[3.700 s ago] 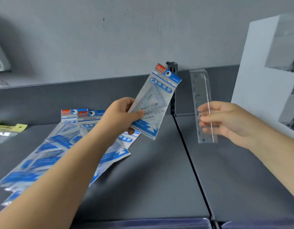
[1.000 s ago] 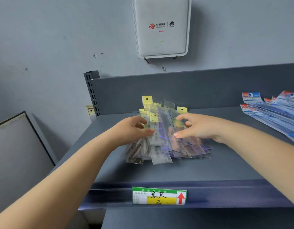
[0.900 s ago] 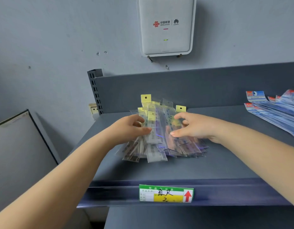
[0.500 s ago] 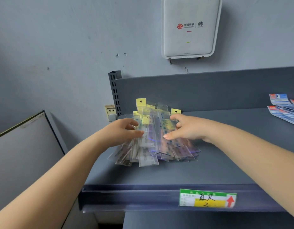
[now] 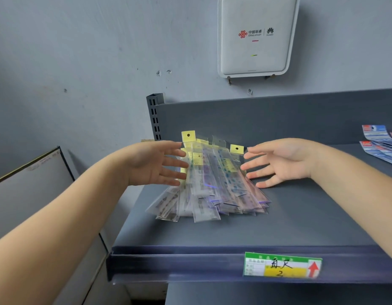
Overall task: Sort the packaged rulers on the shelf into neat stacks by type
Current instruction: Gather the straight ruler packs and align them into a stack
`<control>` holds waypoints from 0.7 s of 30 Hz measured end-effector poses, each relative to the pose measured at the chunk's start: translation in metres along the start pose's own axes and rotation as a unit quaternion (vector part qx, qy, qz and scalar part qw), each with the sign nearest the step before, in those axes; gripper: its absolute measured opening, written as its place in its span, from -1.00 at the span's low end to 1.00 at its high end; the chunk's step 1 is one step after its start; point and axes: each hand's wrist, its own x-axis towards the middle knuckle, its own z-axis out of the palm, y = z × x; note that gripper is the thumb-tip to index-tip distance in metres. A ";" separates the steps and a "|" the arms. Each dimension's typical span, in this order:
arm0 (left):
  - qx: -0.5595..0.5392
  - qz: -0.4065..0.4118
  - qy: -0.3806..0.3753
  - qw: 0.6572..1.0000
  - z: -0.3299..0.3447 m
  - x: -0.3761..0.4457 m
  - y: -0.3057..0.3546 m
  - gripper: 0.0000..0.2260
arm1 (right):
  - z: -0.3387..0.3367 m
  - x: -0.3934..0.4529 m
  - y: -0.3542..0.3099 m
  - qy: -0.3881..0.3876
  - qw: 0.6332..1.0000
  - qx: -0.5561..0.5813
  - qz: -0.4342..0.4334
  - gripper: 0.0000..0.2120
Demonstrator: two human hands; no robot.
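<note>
Grey shelf (image 5: 300, 221) fills the lower frame, with a messy pile of packaged rulers (image 5: 210, 183) mid-frame. Left hand (image 5: 153, 165) and right hand (image 5: 278, 161) flank it, each grip spread wide, holding nothing. Blue packs (image 5: 380, 139) sit far right.

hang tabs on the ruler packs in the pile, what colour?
Yellow hang tabs, each with a punched hole, atop the clear ruler packs. Head view, the only one.

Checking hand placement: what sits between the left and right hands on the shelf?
In the head view, the fanned pile of clear-packaged rulers lies between the left hand and right hand.
</note>
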 end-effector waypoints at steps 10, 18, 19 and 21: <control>-0.107 -0.022 0.046 0.993 0.016 0.005 0.007 -0.56 | 0.001 0.010 -0.003 -0.028 0.998 0.038 0.028 -0.63; -0.072 -0.033 0.001 0.997 0.037 0.013 0.011 -0.51 | 0.002 0.018 -0.005 -0.058 0.997 0.024 0.037 -0.60; -0.057 -0.031 -0.001 0.998 0.041 0.016 0.013 -0.51 | 0.001 0.018 -0.004 -0.062 0.997 0.027 0.032 -0.62; -0.036 -0.026 0.001 0.999 0.050 0.020 0.015 -0.53 | 0.001 0.018 -0.002 -0.075 0.996 0.033 0.024 -0.69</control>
